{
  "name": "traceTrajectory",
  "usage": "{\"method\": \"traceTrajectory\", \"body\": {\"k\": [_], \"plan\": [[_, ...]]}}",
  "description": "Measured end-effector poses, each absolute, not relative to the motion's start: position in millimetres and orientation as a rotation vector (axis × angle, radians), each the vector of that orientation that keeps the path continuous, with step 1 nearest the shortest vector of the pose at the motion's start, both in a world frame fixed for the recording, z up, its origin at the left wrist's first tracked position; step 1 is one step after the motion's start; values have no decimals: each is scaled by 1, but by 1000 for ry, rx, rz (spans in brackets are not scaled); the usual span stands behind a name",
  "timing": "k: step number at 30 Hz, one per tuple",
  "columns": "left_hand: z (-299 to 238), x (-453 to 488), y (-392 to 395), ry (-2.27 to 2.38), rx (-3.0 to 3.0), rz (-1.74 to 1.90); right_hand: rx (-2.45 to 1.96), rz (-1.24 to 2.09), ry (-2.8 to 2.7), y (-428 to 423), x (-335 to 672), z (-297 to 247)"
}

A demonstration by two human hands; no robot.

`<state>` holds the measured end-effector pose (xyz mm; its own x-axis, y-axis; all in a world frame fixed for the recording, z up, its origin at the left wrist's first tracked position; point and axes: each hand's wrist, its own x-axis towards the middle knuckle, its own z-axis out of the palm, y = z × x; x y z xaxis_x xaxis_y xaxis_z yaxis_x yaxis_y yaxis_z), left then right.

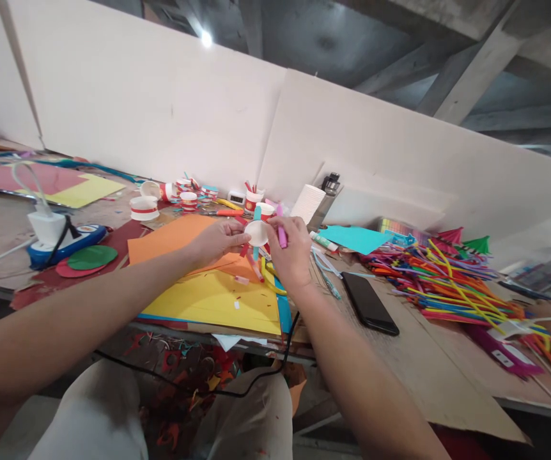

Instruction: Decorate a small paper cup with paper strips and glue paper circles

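Note:
My left hand (222, 243) is closed on the edge of a small white paper cup piece (257, 233), its round face turned up towards me. Teal and red strips stick out around it. On the other side, my right hand (291, 249) is closed with a pink marker (282, 235) between its fingers, and its fingertips touch the cup piece. Both hands are above yellow paper sheets (208, 300) and an orange sheet (174, 239). A red-and-white pen (255, 267) and a curved yellow-handled tool (270, 281) lie just below the hands.
Several decorated paper cups (144, 208) stand behind my left hand. A stack of white cups (308, 203) leans by a dark bottle (328, 195). To the right are a black phone (370, 303) and a pile of pipe cleaners (443, 281). A blue power strip (67, 246) sits left.

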<state>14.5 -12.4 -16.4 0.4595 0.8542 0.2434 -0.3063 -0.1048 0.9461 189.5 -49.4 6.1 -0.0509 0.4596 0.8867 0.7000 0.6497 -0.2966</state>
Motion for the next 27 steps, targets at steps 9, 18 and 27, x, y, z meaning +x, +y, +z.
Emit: {"method": "traceTrajectory", "body": {"k": [9, 18, 27], "plan": [[-15, 14, -10, 487, 1312, 1087, -942, -139, -1505, -46, 199, 3], [-17, 13, -7, 506, 1277, 1143, -1029, 104, -1479, -45, 192, -2], [-19, 10, -7, 482, 1321, 1140, -1150, 384, -1525, -48, 187, 2]]}}
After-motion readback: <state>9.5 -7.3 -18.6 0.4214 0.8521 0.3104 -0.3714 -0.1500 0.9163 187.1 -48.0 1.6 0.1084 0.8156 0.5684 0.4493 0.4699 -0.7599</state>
